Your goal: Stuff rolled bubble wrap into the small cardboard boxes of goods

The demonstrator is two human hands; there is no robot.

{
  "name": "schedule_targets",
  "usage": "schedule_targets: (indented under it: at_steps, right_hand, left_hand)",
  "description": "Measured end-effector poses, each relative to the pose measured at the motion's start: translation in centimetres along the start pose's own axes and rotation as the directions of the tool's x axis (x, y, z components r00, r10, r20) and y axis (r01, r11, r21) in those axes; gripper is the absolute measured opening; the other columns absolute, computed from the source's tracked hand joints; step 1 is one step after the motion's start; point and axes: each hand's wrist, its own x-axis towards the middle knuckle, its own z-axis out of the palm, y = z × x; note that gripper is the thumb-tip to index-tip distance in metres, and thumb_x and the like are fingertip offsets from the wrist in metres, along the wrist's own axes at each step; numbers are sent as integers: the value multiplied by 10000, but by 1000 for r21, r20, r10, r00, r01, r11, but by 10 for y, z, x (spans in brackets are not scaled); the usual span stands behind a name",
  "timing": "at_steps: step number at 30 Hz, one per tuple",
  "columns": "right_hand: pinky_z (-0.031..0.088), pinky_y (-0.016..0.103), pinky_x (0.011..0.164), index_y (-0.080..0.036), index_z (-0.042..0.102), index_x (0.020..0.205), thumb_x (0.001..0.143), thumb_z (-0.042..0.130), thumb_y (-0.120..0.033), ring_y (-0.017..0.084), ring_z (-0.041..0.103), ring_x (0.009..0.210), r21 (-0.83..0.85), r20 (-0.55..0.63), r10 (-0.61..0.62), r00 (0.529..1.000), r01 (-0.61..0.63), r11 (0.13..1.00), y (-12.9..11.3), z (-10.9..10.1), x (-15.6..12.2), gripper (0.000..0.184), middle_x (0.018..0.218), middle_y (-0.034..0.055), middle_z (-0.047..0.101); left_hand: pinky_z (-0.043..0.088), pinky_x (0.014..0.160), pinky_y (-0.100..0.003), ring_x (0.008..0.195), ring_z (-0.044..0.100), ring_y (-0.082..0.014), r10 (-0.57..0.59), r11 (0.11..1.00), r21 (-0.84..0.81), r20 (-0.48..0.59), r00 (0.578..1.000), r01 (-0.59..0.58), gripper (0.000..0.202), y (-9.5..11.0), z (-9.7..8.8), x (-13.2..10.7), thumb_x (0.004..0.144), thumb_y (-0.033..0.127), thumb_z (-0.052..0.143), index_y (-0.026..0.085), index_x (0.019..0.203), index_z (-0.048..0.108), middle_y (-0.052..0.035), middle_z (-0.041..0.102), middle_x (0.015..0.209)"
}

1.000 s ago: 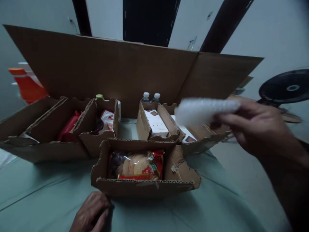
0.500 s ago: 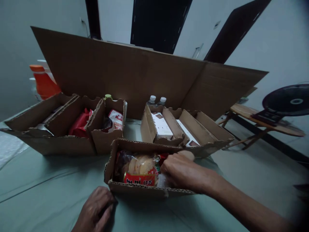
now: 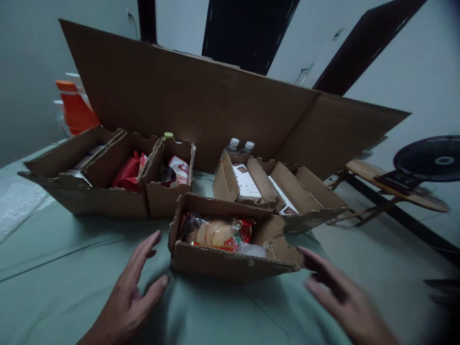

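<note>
A small open cardboard box [image 3: 215, 263] stands on the green cloth in front of me. Inside lie a clear packet of round crackers [image 3: 215, 233] with red print and a white plastic-wrapped item [image 3: 251, 249] at its right end. My left hand [image 3: 131, 297] hovers just left of the box, fingers spread, holding nothing. My right hand [image 3: 338, 297] is just right of the box's torn flap, fingers stretched out and empty, slightly blurred.
Behind stand a divided cardboard tray [image 3: 108, 203] with red packets and a second tray [image 3: 287, 191] with white cartons. Two water bottles [image 3: 240, 145] and a tall cardboard sheet [image 3: 215, 105] are at the back. An orange container [image 3: 74, 108] is far left, a fan [image 3: 431, 160] right.
My right hand carried a white wrapped item into the front box, left it there and pulled out to the right. My left hand lifted from the box's corner and opened.
</note>
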Motion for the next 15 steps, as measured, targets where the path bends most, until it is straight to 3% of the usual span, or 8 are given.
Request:
schedule_targets:
  at_steps: [3, 6, 8, 11, 13, 15]
  right_hand:
    - [535, 513, 995, -206, 675, 1233, 730, 664, -615, 362, 687, 1075, 65, 137, -55, 989, 46, 997, -7, 61, -9, 648, 1155, 137, 740]
    - [526, 514, 985, -169, 704, 1112, 791, 580, -623, 371, 673, 1108, 122, 136, -80, 987, 64, 990, -27, 92, -15, 569, 1121, 158, 747]
    - [546, 511, 927, -165, 709, 1043, 807, 567, -618, 372, 690, 1039, 116, 96, -88, 991, 77, 990, -41, 95, -24, 530, 1076, 160, 756]
    - [573, 464, 799, -168, 709, 954, 789, 608, -598, 345, 702, 884, 101, 55, -134, 989, 128, 987, -67, 85, -37, 472, 953, 140, 767]
    - [573, 424, 741, -172, 705, 931, 768, 648, -588, 311, 694, 814, 125, 31, -175, 984, 170, 978, -87, 71, -39, 450, 911, 120, 765]
    - [572, 413, 750, -180, 703, 954, 761, 681, -589, 291, 693, 824, 182, 3, -203, 979, 199, 963, -104, 50, -33, 453, 939, 107, 764]
  left_hand:
    - [473, 1091, -493, 1366, 500, -337, -36, 978, -202, 67, 997, 49, 794, 21, 19, 22, 857, 395, 654, 225, 1554, 315, -157, 432, 1558]
    - [446, 1111, -475, 1328, 520, -326, -16, 926, -372, 131, 991, 64, 730, 30, 35, 31, 817, 363, 659, 157, 1474, 416, -165, 544, 1440]
    - [441, 1112, -460, 1290, 544, -310, -14, 904, -421, 126, 992, 66, 665, 30, 33, 25, 822, 358, 653, 149, 1423, 458, -153, 583, 1380]
    - [416, 1126, -447, 1295, 526, -300, -7, 915, -401, 102, 995, 47, 587, 32, 8, 11, 851, 368, 659, 158, 1373, 492, -133, 601, 1338]
    - [392, 1138, -453, 1285, 524, -299, 20, 933, -359, 49, 999, -1, 555, 46, -14, 11, 849, 358, 676, 155, 1340, 512, -124, 612, 1310]
    - [397, 1130, -460, 1244, 549, -296, 68, 935, -348, -19, 998, -70, 539, 72, -29, 23, 825, 323, 694, 142, 1304, 528, -118, 622, 1277]
